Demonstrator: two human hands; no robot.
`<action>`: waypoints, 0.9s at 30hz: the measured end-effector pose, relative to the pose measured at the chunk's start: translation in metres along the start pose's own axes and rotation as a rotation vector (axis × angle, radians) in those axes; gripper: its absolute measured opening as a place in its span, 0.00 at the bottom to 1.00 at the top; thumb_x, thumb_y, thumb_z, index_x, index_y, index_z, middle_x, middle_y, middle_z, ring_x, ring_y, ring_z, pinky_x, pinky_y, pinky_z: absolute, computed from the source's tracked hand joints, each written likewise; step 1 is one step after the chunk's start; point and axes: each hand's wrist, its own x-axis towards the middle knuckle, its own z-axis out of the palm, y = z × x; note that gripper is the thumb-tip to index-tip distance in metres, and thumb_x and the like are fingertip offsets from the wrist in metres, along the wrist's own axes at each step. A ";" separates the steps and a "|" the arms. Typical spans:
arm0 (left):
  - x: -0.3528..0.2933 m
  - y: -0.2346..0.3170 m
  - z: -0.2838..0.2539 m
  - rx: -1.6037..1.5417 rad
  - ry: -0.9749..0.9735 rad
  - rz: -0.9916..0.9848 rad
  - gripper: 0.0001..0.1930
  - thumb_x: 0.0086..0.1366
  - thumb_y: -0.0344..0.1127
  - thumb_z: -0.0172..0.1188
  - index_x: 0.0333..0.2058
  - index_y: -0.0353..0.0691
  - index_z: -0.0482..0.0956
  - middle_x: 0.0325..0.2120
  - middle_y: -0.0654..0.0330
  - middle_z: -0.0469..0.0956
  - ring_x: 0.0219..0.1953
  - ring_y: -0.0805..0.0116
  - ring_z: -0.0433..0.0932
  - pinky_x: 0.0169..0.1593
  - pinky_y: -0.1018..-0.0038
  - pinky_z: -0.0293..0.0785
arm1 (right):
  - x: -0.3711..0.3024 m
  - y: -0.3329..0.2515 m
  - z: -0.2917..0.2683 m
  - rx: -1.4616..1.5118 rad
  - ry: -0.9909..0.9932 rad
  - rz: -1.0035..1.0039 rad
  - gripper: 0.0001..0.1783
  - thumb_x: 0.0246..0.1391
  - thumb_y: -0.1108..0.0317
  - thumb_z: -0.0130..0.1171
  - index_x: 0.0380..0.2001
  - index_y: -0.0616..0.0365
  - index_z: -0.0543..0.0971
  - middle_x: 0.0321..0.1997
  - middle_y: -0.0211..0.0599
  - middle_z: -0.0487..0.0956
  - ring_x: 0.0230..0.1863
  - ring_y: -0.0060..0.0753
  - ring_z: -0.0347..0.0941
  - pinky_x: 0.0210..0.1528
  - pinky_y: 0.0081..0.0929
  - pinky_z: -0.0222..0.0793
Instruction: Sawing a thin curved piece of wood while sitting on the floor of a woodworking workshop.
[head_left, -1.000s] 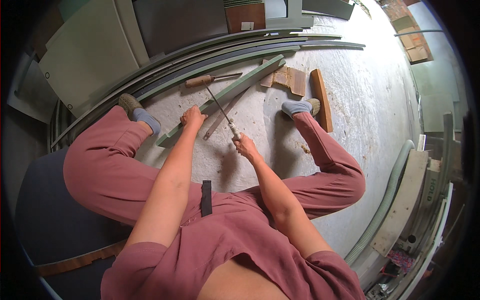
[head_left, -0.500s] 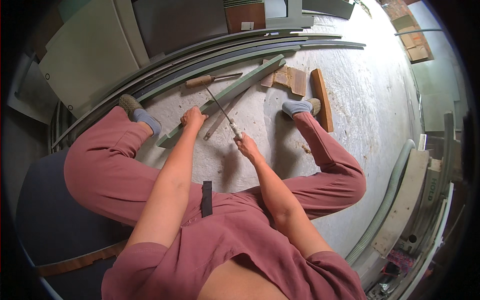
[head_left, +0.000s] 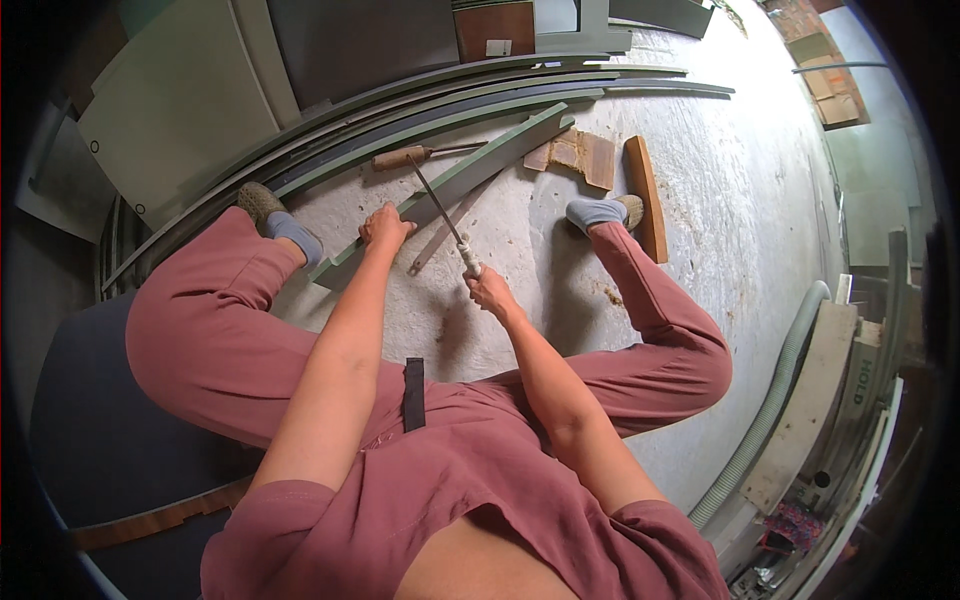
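Note:
My left hand [head_left: 387, 230] is closed around the lower left part of a long, narrow grey strip [head_left: 490, 162] with green edges, held slanting up to the right. In my right hand [head_left: 490, 289] is the white-wrapped handle of a long thin tool [head_left: 469, 254]. Its narrow dark blade reaches up and left across the strip; whether it touches the edge I cannot tell. Beyond the strip lies a tool with a wooden handle [head_left: 400, 157] and a thin metal shaft. A flat brownish bar [head_left: 432, 248] shows partly beneath the strip.
Several long strips [head_left: 450, 110] lie along the far left, before leaning panels [head_left: 180, 110]. Near my right foot are brown broken pieces [head_left: 583, 158] and a wooden bar [head_left: 646, 200]. A ribbed hose [head_left: 775, 400] and stacked boards [head_left: 815, 395] line the right side.
The green-edged strip has tilted a little, showing more of its grey face. My right hand and the thin tool have shifted slightly left. My left hand keeps its hold.

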 end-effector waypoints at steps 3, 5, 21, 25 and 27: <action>-0.002 0.004 -0.004 0.002 -0.014 -0.014 0.27 0.44 0.48 0.67 0.39 0.38 0.72 0.39 0.49 0.76 0.44 0.53 0.74 0.46 0.60 0.68 | 0.000 -0.001 -0.007 0.056 -0.036 -0.019 0.07 0.48 0.64 0.49 0.26 0.54 0.70 0.15 0.28 0.68 0.16 0.21 0.64 0.17 0.23 0.61; -0.001 0.001 -0.006 -0.002 -0.018 -0.008 0.27 0.44 0.48 0.67 0.40 0.38 0.72 0.39 0.49 0.76 0.44 0.53 0.74 0.46 0.60 0.68 | -0.002 -0.009 -0.015 0.027 -0.042 -0.017 0.07 0.48 0.63 0.49 0.26 0.55 0.70 0.15 0.28 0.68 0.16 0.21 0.64 0.17 0.23 0.60; 0.001 -0.001 -0.009 0.021 -0.022 -0.002 0.29 0.43 0.51 0.67 0.40 0.37 0.71 0.39 0.49 0.75 0.45 0.53 0.73 0.47 0.62 0.69 | 0.005 -0.007 -0.014 -0.134 0.011 -0.035 0.15 0.47 0.59 0.52 0.34 0.59 0.72 0.26 0.51 0.76 0.31 0.50 0.74 0.35 0.42 0.66; 0.003 0.001 -0.007 0.012 -0.013 0.016 0.29 0.43 0.51 0.67 0.39 0.37 0.71 0.39 0.49 0.75 0.45 0.53 0.73 0.47 0.62 0.69 | 0.012 0.006 -0.009 -0.177 0.093 -0.119 0.11 0.49 0.61 0.51 0.29 0.56 0.71 0.16 0.33 0.71 0.18 0.27 0.68 0.22 0.27 0.64; 0.005 0.001 -0.006 0.008 -0.040 -0.022 0.28 0.43 0.49 0.68 0.41 0.40 0.72 0.40 0.52 0.75 0.45 0.55 0.73 0.47 0.60 0.67 | 0.013 0.008 -0.008 -0.193 0.089 -0.122 0.10 0.49 0.61 0.51 0.29 0.56 0.71 0.16 0.33 0.71 0.18 0.27 0.68 0.22 0.27 0.64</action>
